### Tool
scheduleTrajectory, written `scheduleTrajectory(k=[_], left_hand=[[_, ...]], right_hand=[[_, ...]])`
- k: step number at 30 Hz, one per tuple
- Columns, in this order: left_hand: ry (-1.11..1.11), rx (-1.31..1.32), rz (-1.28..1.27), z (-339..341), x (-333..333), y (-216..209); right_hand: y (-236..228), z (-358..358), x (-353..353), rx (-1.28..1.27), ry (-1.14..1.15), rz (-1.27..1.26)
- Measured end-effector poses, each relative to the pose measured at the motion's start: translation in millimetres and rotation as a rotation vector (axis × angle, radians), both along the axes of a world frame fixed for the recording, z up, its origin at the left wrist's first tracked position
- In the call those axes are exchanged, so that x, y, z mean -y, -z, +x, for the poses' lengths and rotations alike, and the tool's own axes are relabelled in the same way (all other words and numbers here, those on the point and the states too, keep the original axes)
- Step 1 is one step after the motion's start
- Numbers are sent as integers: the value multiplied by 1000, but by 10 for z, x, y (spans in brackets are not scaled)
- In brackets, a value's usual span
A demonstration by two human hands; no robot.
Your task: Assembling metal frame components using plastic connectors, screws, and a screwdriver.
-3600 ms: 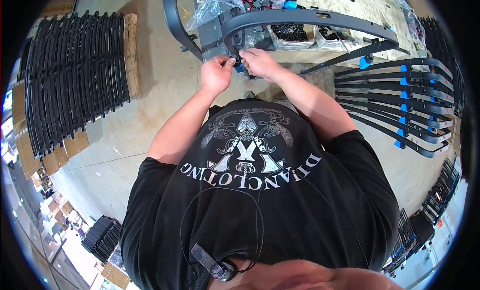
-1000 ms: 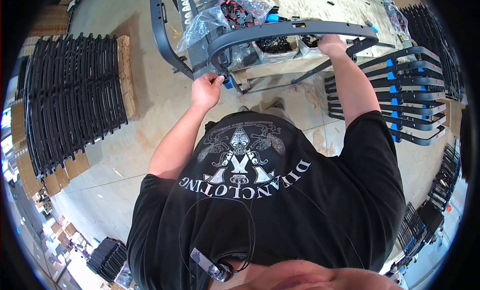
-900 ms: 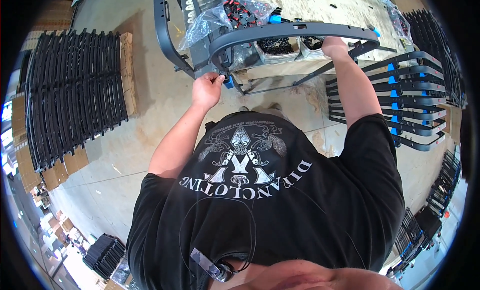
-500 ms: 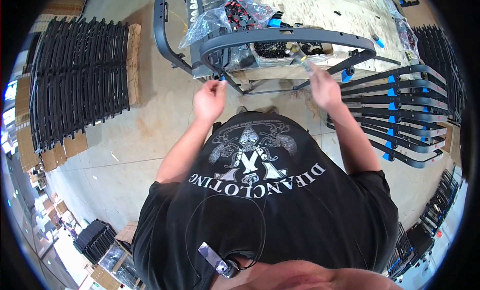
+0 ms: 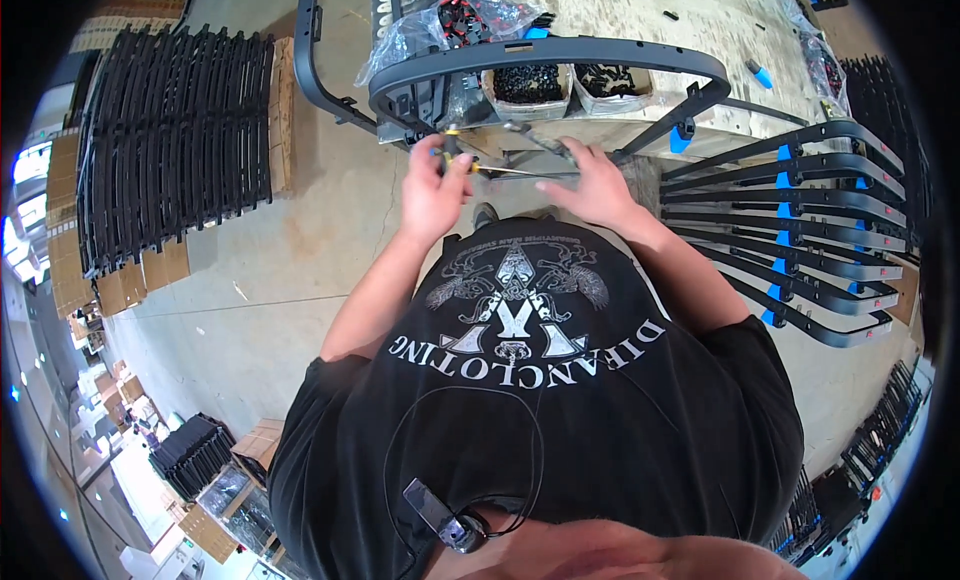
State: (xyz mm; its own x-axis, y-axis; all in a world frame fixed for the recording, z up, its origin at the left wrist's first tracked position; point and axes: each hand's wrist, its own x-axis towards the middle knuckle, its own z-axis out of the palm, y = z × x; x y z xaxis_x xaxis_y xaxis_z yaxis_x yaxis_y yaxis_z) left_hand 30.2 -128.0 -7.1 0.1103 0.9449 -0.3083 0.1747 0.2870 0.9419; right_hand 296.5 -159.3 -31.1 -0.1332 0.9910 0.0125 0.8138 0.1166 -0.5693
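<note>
My left hand point(image 5: 433, 197) is closed round the black-and-yellow handle of a screwdriver point(image 5: 510, 171), its thin shaft pointing right toward my other hand. My right hand point(image 5: 600, 188) has its thumb stretched out to the left, while its fingers are round the near end of a dark hammer point(image 5: 540, 140), blurred by motion. Both hands are in front of my chest, below the curved bar of a black metal frame point(image 5: 560, 52). The left hand is close to the frame's left leg. A blue piece point(image 5: 681, 140) sits on its right leg.
Behind the frame a wooden workbench point(image 5: 690, 55) carries two boxes point(image 5: 530, 110) of small black parts and a plastic bag point(image 5: 395, 55). Black curved bars with blue pieces point(image 5: 800, 220) are stacked to the right. On the left, black bars point(image 5: 175, 140) stand on a pallet.
My left hand now grips the screwdriver near the frame's left leg. My right hand has come left and slightly down with the hammer, its thumb opening away.
</note>
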Motion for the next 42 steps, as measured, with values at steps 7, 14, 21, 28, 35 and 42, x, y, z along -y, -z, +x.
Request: scheduleTrajectory(k=[7, 14, 21, 28, 35, 42], left_hand=[[-224, -75, 169, -944, 146, 347], [-397, 273, 59, -1306, -231, 845], [-431, 412, -3, -1335, -519, 1071], [-347, 422, 8, -1440, -710, 1334], [-211, 572, -5, -1579, -742, 1440], [9, 399, 35, -1727, -772, 1450]], right_hand=[[444, 179, 61, -695, -42, -594], [200, -462, -88, -833, 61, -730], [386, -862, 117, -556, 246, -480], [303, -1379, 382, -791, 481, -641], [386, -1570, 582, -769, 503, -594], [624, -1672, 720, -740, 598, -650]])
